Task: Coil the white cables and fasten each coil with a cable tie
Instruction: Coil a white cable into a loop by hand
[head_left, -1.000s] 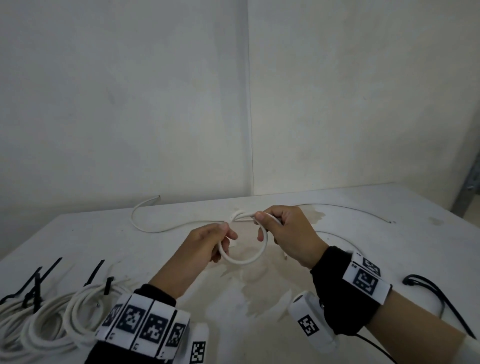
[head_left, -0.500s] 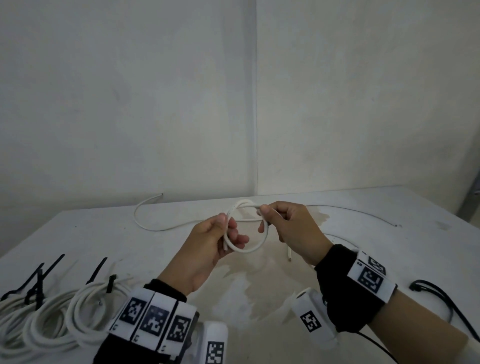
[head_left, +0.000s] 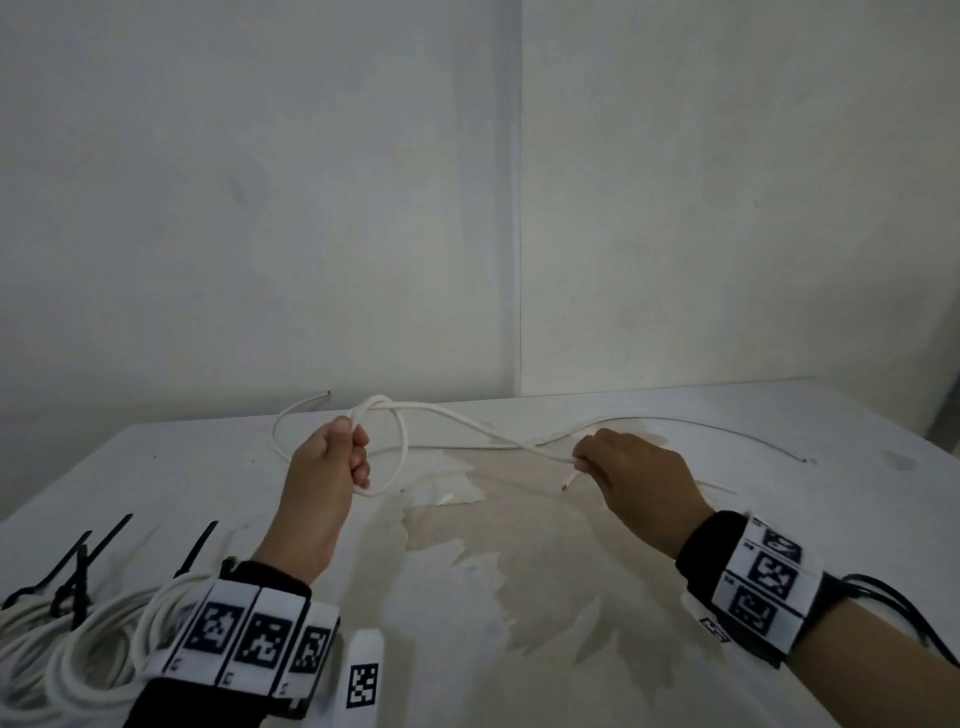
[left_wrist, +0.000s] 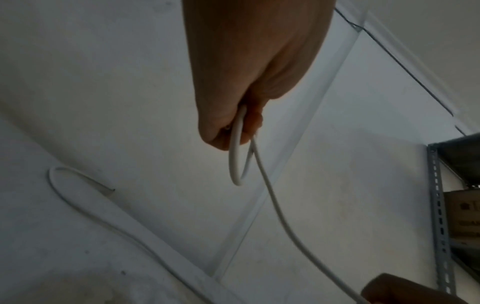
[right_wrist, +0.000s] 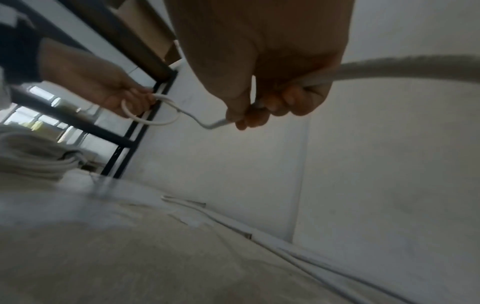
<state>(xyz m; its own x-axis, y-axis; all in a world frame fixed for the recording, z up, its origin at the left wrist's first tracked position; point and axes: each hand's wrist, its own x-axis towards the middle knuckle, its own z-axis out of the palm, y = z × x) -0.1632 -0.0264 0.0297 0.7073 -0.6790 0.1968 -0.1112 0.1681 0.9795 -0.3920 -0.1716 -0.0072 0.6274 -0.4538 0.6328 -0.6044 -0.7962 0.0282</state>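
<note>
The big white surface has a pale stain in the middle. Tied white coils lie at its near left corner. The left hand holds a small loop of the white cable above the surface. The right hand pinches the same cable farther along.

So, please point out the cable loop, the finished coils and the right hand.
cable loop (head_left: 400, 457): head view, right side of the loop.
finished coils (head_left: 88, 644): head view, white strands at lower left.
right hand (head_left: 639, 478): head view, back of the hand.
</note>
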